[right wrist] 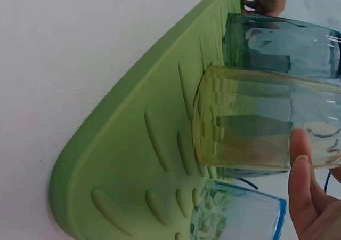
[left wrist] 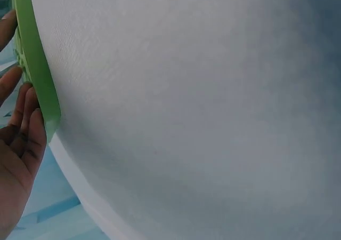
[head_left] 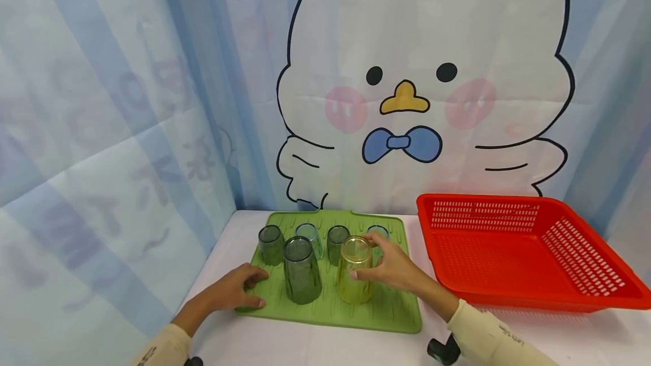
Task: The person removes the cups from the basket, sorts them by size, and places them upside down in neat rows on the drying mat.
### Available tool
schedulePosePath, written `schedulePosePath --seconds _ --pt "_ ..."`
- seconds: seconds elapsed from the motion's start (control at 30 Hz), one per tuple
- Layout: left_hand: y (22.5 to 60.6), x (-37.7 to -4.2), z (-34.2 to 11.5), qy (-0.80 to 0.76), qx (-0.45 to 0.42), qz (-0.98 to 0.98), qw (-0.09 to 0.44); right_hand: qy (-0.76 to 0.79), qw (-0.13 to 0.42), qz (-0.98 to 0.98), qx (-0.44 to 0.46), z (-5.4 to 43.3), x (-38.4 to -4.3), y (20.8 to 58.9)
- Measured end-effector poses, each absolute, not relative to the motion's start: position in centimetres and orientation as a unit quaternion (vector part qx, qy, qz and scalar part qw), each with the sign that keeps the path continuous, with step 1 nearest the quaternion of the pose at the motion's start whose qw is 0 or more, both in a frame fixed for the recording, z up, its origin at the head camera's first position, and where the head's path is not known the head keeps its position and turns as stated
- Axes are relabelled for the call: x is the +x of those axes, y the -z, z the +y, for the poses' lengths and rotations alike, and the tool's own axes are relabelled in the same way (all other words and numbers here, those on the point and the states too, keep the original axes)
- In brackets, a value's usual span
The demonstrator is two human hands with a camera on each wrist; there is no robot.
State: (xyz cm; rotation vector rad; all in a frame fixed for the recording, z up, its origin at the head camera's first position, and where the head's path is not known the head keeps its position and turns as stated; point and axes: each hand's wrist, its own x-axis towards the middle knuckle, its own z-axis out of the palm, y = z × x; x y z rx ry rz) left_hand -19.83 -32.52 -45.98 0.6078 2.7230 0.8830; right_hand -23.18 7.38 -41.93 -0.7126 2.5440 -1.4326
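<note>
A green ribbed drying mat carries several upside-down drinking glasses. At the mat's front right stands a tall yellow glass. My right hand holds it from the right, thumb across its front and a finger behind its upper rim; in the right wrist view, fingers lie along its side. A tall dark-green glass stands beside it. Behind are small dark glasses and small blue-rimmed ones. My left hand rests on the mat's left edge, fingers loosely bent around no glass.
A red plastic basket with slotted walls stands right of the mat on a white-covered table. A curtain printed with a cartoon bird hangs behind; another curtain closes off the left side.
</note>
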Motion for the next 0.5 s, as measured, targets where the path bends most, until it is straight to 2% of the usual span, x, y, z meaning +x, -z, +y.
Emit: schedulePosePath --seconds 0.5 --pt "45.81 -19.51 -31.93 -0.293 0.189 0.932 0.1 0.453 0.077 0.858 -0.228 7.58 -23.36 42.26"
